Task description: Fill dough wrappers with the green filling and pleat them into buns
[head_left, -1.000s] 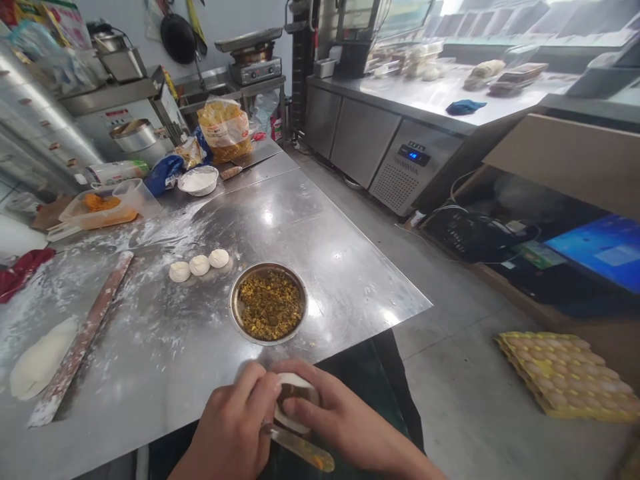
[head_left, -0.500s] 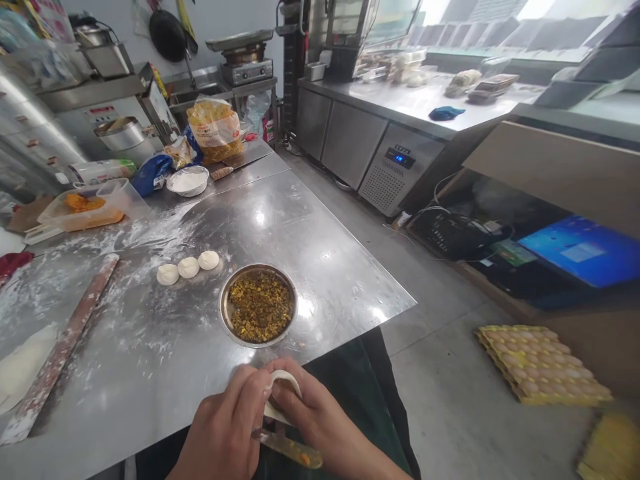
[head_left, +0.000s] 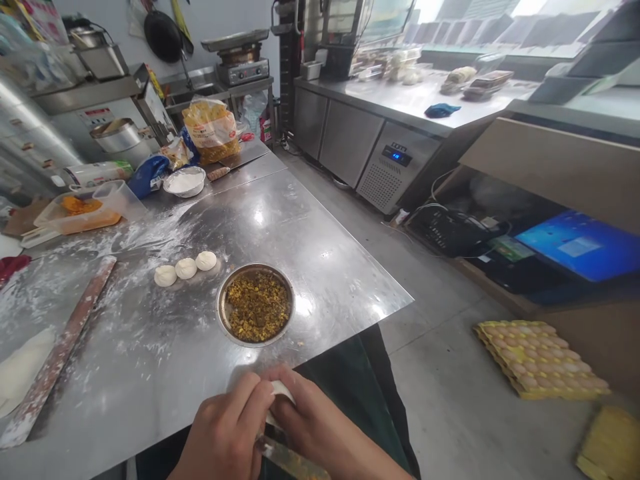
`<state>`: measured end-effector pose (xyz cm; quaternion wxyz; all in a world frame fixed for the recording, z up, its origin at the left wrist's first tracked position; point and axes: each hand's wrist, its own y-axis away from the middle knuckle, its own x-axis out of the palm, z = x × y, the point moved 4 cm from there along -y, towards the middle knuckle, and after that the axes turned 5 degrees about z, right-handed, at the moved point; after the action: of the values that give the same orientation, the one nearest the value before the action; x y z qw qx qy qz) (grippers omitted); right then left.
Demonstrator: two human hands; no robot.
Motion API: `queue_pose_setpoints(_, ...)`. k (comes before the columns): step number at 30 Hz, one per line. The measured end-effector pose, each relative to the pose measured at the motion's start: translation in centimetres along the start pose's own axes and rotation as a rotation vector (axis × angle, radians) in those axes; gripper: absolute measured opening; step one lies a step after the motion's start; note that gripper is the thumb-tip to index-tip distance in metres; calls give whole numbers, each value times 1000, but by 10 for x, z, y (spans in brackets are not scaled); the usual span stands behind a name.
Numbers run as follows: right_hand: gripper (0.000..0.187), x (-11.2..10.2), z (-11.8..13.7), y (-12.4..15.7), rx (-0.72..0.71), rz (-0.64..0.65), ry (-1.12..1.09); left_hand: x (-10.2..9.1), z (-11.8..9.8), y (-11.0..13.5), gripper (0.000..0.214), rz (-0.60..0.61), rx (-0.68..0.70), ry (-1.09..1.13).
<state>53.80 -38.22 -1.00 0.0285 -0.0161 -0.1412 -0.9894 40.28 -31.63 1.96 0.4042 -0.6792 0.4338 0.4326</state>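
My left hand (head_left: 227,420) and my right hand (head_left: 313,417) are closed together around a small white dough wrapper (head_left: 283,391) at the table's near edge. Both hands' fingers press on its rim, and most of the dough is hidden. From under my left fingers a flat spatula (head_left: 293,460) sticks out toward the lower right, below my right hand; its grip is covered. Just beyond my hands stands a round metal bowl (head_left: 220,310) of crumbly yellow-brown filling (head_left: 260,307). Three closed dough buns (head_left: 186,269) sit in a slanting row past it to the left.
A floured wooden rolling pin (head_left: 65,347) and a flat dough piece (head_left: 25,370) lie at left. Farther back are a flour bowl (head_left: 184,183), a plastic tub (head_left: 125,200) and a filled bag (head_left: 213,133). The table's right edge borders the floor, where egg trays (head_left: 543,360) lie.
My fingers have closed in on the dough, whose opening showed before and now is mostly covered. The spatula has shifted slightly lower. The view has moved a little.
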Motion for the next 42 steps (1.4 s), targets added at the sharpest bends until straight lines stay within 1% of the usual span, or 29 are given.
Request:
queue_pose_setpoints(1,17,-1,1,0,15,-4,-5,0,-1,0,29,-4,-10,20)
queue_pose_setpoints(3,16,-4,5,1,27,3,24,-1,-3,-1,34,-7,-4,4)
queue_pose_setpoints(5,15,-7,10,2,24,53,72,0,-4,1,43,17,16,-46)
queue_pose_setpoints(6,19,-8,12,2,20,88,74,0,-3,2,46,30,19,-59)
queue_pose_setpoints(8,30,-10,13,4,12,135,4,1,1,5,41,50,-10,-43)
queue_pose_setpoints(10,34,-12,11,6,3,139,-128,1,6,8,36,57,-64,-11)
queue_pose_setpoints(12,36,-11,9,6,-30,132,-236,1,8,10,44,61,-88,-18)
queue_pose_setpoints(14,38,-7,6,6,-68,122,-281,0,7,9,51,45,-58,-38)
queue_pose_setpoints(16,39,-3,2,5,-65,105,-307,-1,5,6,44,15,-42,-34)
queue_pose_setpoints(18,40,1,-2,3,-29,102,-348,-2,4,4,33,-26,-54,-16)
queue_pose_setpoints(19,40,2,-3,3,-18,103,-352,-2,3,3,32,-39,-57,-14)
queue_pose_setpoints(21,37,3,-3,1,-31,100,-291,-1,1,2,39,-39,-42,-46)
queue_pose_setpoints(23,32,0,-1,0,-66,87,-164,0,0,2,46,-23,-19,-94)
queue_pose_setpoints(25,27,-2,1,0,-70,76,-87,1,1,2,43,-14,-24,-100)
queue_pose_setpoints(28,26,-4,3,0,-34,56,-97,2,1,3,32,-32,-28,-44)
queue_pose_setpoints(29,26,-4,4,0,-30,52,-93,2,1,3,33,-28,-24,-42)
queue_pose_setpoints(32,24,-6,7,-1,-47,70,-68,4,1,3,45,8,-15,-89)
queue_pose_setpoints(34,28,-7,7,-2,-43,95,-104,5,3,3,43,18,-34,-91)
queue_pose_setpoints(37,31,-9,7,-2,-26,90,-174,1,6,3,32,-30,-53,-67)
queue_pose_setpoints(42,34,-6,10,-4,-74,90,-145,-1,5,1,45,-29,-14,-122)
